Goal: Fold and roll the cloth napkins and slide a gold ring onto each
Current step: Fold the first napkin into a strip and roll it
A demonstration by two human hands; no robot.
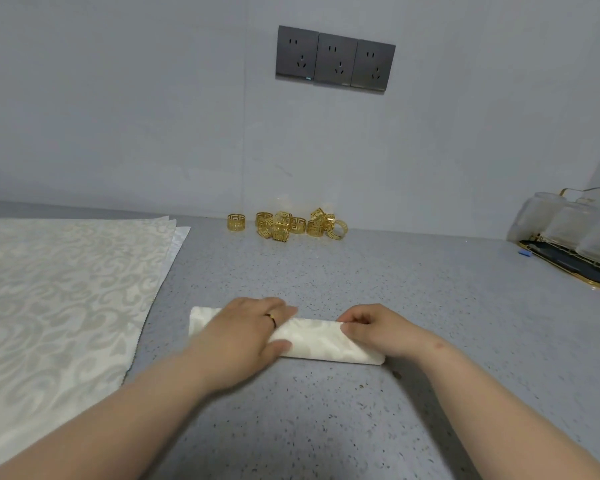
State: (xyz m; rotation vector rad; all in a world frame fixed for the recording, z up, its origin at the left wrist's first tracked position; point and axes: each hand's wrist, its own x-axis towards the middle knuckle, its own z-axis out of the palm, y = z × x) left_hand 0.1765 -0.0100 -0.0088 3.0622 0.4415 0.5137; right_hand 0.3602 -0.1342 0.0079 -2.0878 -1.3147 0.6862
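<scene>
A white patterned napkin point(312, 339) lies rolled into a short log on the grey counter, in the middle near me. My left hand point(246, 334) rests flat over its left half, fingers spread across the roll. My right hand point(374, 329) grips the roll's right part, fingers curled on the cloth. Several gold rings point(286, 225) lie in a loose heap at the back of the counter by the wall, well away from both hands. A stack of flat unfolded napkins point(59, 289) covers the counter to the left.
A gold-edged tray point(568, 271) holding upturned glasses point(575, 223) stands at the far right. Three dark wall sockets point(335, 58) sit above the rings. The speckled grey counter point(430, 289) stretches between the roll and the rings.
</scene>
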